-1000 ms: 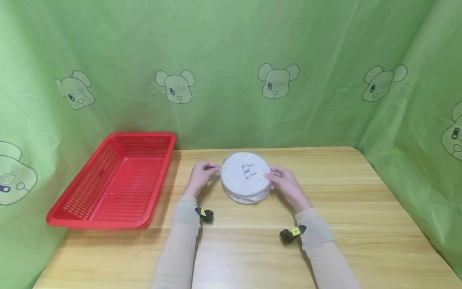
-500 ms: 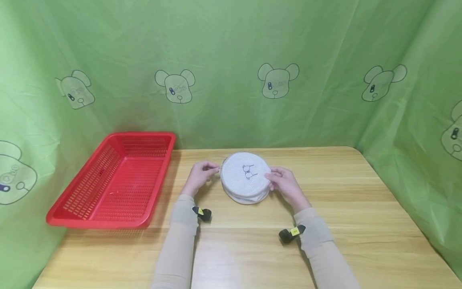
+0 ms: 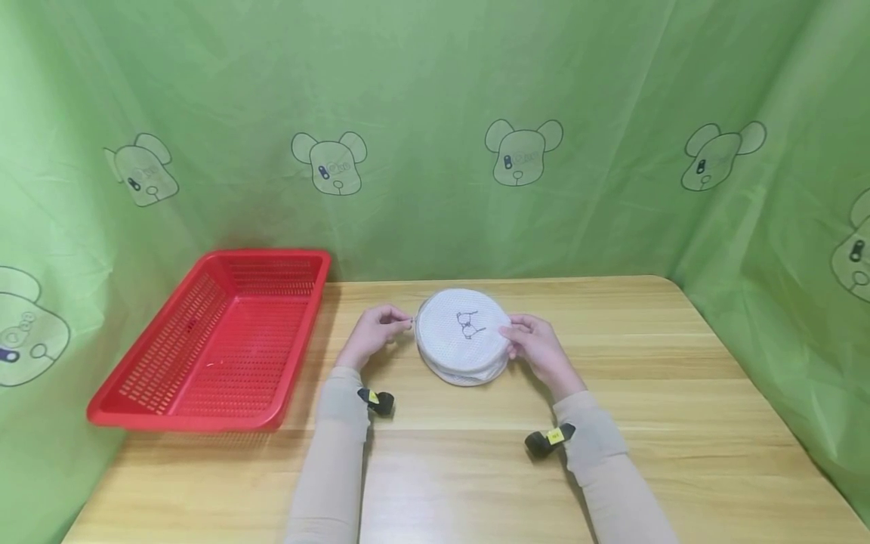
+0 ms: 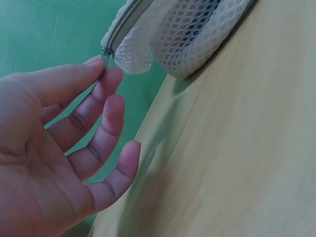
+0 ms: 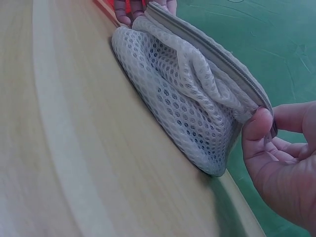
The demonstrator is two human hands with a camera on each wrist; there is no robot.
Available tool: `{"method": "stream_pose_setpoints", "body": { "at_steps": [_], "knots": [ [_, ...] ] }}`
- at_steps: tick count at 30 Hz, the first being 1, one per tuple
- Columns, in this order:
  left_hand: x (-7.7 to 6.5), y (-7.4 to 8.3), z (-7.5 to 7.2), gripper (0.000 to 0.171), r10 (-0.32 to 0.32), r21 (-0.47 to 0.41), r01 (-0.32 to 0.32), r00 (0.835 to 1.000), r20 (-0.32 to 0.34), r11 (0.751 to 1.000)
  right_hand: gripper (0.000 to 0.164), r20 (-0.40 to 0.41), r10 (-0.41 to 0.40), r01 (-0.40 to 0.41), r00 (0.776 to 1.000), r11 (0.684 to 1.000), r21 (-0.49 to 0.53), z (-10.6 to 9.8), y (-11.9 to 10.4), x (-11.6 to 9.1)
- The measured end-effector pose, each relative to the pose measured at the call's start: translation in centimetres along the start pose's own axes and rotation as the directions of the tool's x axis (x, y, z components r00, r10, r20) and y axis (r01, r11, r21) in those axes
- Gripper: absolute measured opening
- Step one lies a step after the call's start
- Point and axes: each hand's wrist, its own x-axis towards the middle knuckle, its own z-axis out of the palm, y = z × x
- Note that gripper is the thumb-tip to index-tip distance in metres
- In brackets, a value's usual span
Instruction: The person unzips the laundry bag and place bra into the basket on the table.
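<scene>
A round white mesh laundry bag (image 3: 462, 340) with a small dark line drawing on top sits on the table. Along its upper edge runs a grey zipper (image 5: 217, 52), and its mesh side sags in folds. My left hand (image 3: 372, 332) pinches the zipper pull (image 4: 105, 57) between thumb and index finger at the bag's left edge; the other fingers are loosely spread. At the opposite edge my right hand (image 3: 540, 347) pinches the rim by the zipper between thumb and fingers. The bag's inside is hidden.
A red plastic basket (image 3: 288, 408) with slotted walls stands at the left of the wooden table (image 3: 469, 483). Green curtain (image 3: 421, 227) printed with bear heads hangs behind and at both sides. A black camera is strapped to each wrist.
My left hand and forearm have shifted slightly left and down with the zipper pull. The bag has tipped or slid very slightly toward me; my right hand is nearly still.
</scene>
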Motion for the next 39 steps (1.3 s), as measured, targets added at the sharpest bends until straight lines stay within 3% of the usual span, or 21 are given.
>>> {"method": "stream_pose_setpoints", "body": {
  "at_steps": [17,30,39],
  "knots": [
    [-0.14,-0.2,-0.25,0.018,-0.032,0.026,0.03,0.998,0.058,0.999,0.048,-0.015,0.007,-0.007,1.0,1.0,-0.012,-0.26,0.41,0.15],
    [-0.52,0.13,-0.52,0.016,-0.043,-0.006,0.044,0.993,0.11,0.999,0.046,-0.013,-0.006,0.006,1.0,1.0,-0.005,0.04,-0.01,-0.09],
    [-0.52,-0.01,-0.87,0.016,-0.022,0.009,0.021,0.99,0.139,1.0,0.047,-0.022,0.001,-0.001,1.0,1.0,-0.01,0.04,0.07,0.06]
  ]
}}
